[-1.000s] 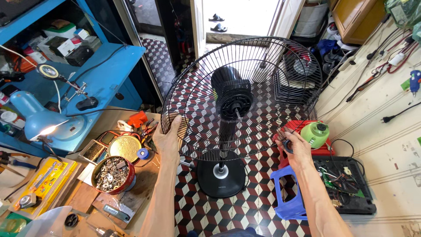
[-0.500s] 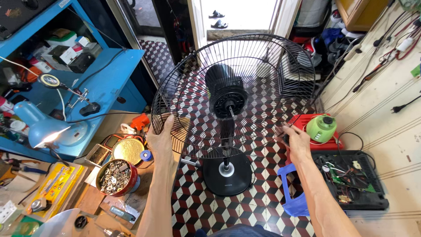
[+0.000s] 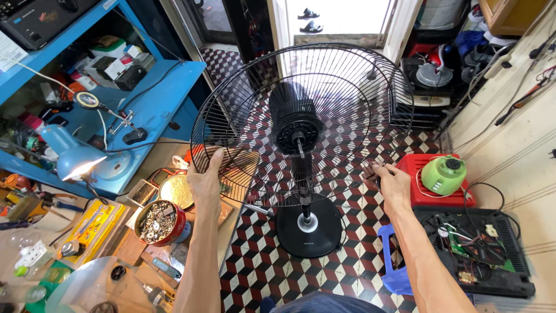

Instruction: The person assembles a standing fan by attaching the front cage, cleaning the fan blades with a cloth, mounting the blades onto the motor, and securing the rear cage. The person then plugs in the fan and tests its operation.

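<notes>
A black pedestal fan stands on the patterned floor, its round base (image 3: pixel 308 232) in front of me and its motor housing (image 3: pixel 294 119) facing up without blades. The rear wire guard (image 3: pixel 347 75) surrounds the motor. My left hand (image 3: pixel 205 179) grips the guard's rim on the left side. At the lower right of the rim, my right hand (image 3: pixel 392 184) holds the guard.
A blue workbench (image 3: pixel 145 110) with a lit blue desk lamp (image 3: pixel 75 159) stands at left. Below it, a red tin of screws (image 3: pixel 157 221) sits among tools. At right are a red box (image 3: pixel 420 191) with a green round thing (image 3: pixel 443 174), a blue stool (image 3: pixel 394 272), and an open black device (image 3: pixel 480 249).
The view has shifted so the fan sits higher and larger. Both hands stayed on the guard rim, my left hand sliding lower along it.
</notes>
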